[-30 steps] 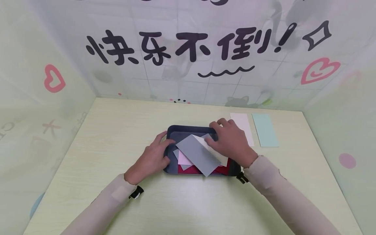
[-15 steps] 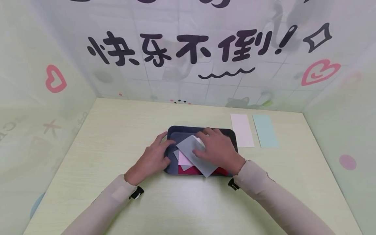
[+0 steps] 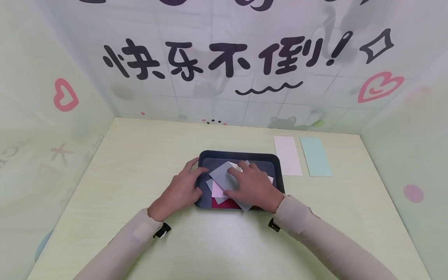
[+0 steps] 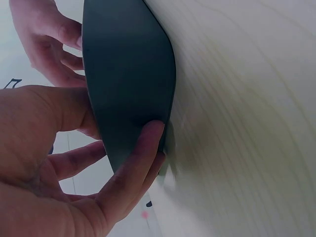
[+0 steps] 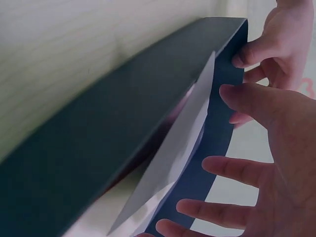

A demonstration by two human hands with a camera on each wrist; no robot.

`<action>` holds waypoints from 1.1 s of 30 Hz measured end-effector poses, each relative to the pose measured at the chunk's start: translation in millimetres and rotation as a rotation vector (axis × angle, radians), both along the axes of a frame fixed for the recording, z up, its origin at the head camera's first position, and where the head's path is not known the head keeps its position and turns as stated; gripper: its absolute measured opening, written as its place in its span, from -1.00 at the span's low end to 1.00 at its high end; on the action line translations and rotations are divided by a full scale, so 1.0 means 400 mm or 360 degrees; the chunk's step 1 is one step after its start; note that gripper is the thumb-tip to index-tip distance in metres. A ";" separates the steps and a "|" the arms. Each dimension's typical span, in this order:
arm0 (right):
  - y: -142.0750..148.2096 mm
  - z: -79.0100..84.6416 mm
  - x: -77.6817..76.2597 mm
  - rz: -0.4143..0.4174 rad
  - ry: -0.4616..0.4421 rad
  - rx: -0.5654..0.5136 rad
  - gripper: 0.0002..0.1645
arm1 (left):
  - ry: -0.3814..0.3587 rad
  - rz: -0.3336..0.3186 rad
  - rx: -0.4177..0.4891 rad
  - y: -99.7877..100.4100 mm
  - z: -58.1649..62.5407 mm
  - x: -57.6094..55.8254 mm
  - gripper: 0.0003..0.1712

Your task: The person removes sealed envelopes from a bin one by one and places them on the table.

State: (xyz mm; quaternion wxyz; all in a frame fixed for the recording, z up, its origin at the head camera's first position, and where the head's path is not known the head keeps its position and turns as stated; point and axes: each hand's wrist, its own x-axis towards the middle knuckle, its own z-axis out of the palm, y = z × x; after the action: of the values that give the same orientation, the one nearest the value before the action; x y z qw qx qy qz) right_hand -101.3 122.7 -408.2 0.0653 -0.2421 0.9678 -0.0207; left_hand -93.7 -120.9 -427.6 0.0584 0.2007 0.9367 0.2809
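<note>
A dark blue-grey tray [image 3: 241, 153] stands on the table with several overlapping cards in it. Topmost lies a grey card [image 3: 219, 175], slanted, one corner reaching past the near rim. Beneath it show a pink card [image 3: 217, 190] and a red one [image 3: 224, 204]. My left hand [image 3: 180, 191] grips the tray's left end, thumb and fingers at its wall [image 4: 128, 64]. Over the cards, my right hand [image 3: 254, 188] has its fingers spread, thumb above the grey card. In the right wrist view that grey card [image 5: 173, 148] stands tilted, and the fingers hold nothing visible.
Behind the tray to the right, a pale pink card [image 3: 288, 155] and a mint green card [image 3: 316, 156] lie side by side on the light wooden table [image 3: 147, 147]. Printed curtain walls [image 3: 224, 101] enclose the table at the back and both sides.
My right hand has moved left and nearer from the tray's far right rim to over the grey card. The left hand and the tray have stayed in place.
</note>
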 end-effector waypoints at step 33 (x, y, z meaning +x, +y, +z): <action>0.010 -0.004 0.008 0.0000 -0.0030 -0.0019 -0.29 | -0.0010 0.0005 0.0006 0.001 -0.003 0.002 -0.36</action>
State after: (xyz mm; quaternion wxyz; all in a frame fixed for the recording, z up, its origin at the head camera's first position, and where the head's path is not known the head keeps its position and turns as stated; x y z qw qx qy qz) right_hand -98.1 126.8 -409.9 0.0729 -0.2423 0.9670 -0.0288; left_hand -92.8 -120.7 -428.7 0.0605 0.1986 0.9363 0.2833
